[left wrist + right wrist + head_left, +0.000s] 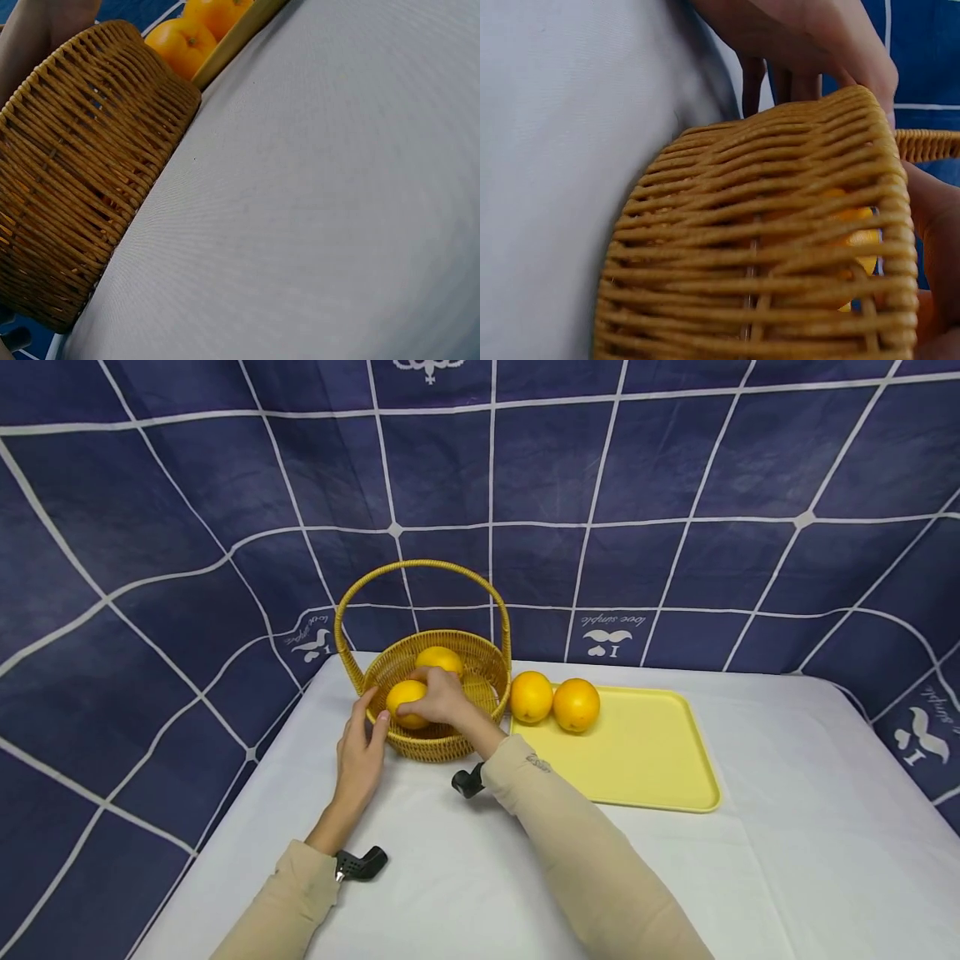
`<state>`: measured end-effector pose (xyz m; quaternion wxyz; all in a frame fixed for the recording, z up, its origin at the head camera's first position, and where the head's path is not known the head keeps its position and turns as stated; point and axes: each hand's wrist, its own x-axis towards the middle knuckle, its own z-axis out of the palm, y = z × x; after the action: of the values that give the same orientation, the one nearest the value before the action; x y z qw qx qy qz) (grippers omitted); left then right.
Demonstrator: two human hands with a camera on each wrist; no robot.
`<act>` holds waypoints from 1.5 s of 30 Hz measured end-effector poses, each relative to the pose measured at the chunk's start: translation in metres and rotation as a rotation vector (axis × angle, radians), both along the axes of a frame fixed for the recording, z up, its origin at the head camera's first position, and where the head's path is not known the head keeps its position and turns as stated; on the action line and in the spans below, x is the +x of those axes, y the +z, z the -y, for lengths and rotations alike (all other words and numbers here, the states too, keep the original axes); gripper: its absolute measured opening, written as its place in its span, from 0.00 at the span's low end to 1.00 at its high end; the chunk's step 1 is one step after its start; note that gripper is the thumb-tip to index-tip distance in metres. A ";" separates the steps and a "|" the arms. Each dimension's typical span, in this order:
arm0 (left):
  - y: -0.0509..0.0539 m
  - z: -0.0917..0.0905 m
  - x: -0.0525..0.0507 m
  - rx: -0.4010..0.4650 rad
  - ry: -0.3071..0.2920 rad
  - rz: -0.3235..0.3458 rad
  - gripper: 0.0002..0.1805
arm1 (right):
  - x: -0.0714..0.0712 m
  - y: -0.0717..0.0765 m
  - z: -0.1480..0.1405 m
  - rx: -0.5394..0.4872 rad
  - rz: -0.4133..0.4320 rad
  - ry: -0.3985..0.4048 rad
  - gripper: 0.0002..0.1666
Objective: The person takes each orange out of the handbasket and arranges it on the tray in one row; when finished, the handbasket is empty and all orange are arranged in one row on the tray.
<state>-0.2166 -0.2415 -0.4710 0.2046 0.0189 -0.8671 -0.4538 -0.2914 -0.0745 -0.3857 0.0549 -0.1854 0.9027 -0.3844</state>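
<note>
A round wicker basket [435, 749] with a tall arched handle stands at the back of the table. My right hand [444, 695] reaches over its near rim and grips an orange [405, 695] inside, thumb on the near side. Behind that fruit lies a second orange [438, 658] in the basket. My left hand [360, 756] rests against the basket's left outer side, its thumb by the rim. In the right wrist view the woven wall [757, 202] hides most of the fruit; fingers of the left hand [817, 45] run down behind it.
A yellow tray [637, 760] lies right of the basket. Two oranges, one [531, 697] near the basket and another [576, 704] beside it, sit at the tray's left end. A dark blue checked cloth [645, 485] hangs behind the white-covered table [810, 810].
</note>
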 end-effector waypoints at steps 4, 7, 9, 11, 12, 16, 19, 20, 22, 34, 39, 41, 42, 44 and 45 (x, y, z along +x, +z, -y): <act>0.000 -0.001 0.001 0.003 -0.002 0.002 0.28 | 0.006 0.001 -0.011 -0.027 -0.002 -0.017 0.40; 0.000 -0.001 0.001 0.004 -0.007 0.011 0.29 | 0.013 0.005 -0.022 -0.048 0.011 -0.031 0.41; 0.001 -0.001 0.001 0.003 -0.006 0.016 0.29 | 0.017 0.008 -0.030 -0.050 -0.007 -0.039 0.41; 0.002 -0.001 0.001 0.002 -0.002 0.019 0.29 | 0.021 0.012 -0.037 -0.058 -0.027 -0.047 0.41; 0.002 -0.001 0.001 0.002 -0.002 0.018 0.29 | 0.023 0.014 -0.040 -0.066 -0.039 -0.050 0.41; 0.002 0.000 0.001 0.002 -0.007 0.012 0.30 | 0.029 0.020 -0.054 -0.118 -0.071 -0.058 0.42; 0.001 0.000 0.002 0.004 -0.007 0.017 0.30 | 0.033 0.021 -0.065 -0.164 -0.089 -0.057 0.42; 0.001 0.000 0.001 0.004 -0.006 0.018 0.30 | 0.034 0.021 -0.069 -0.183 -0.094 -0.061 0.42; 0.001 0.000 0.001 0.003 -0.008 0.018 0.30 | 0.036 0.022 -0.076 -0.216 -0.108 -0.067 0.41; 0.001 -0.001 0.000 -0.007 -0.005 0.002 0.29 | 0.054 0.024 -0.134 -0.323 -0.111 -0.186 0.39; 0.002 -0.001 0.001 -0.005 -0.004 0.014 0.29 | 0.058 0.025 -0.162 -0.313 -0.114 -0.273 0.39; 0.002 -0.001 0.001 -0.004 -0.004 0.015 0.29 | 0.059 0.026 -0.173 -0.302 -0.117 -0.309 0.39; 0.002 -0.001 0.001 -0.003 -0.003 0.017 0.29 | 0.059 0.026 -0.179 -0.297 -0.118 -0.324 0.40; 0.002 -0.001 0.001 0.000 -0.003 0.016 0.29 | 0.058 0.027 -0.189 -0.295 -0.129 -0.350 0.41; 0.002 0.000 0.002 0.001 -0.002 0.016 0.29 | 0.058 0.028 -0.194 -0.292 -0.135 -0.364 0.42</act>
<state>-0.2150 -0.2410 -0.4689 0.1972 0.0219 -0.8686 -0.4541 -0.2336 0.1192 -0.3578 -0.1029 -0.0508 0.8578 -0.5011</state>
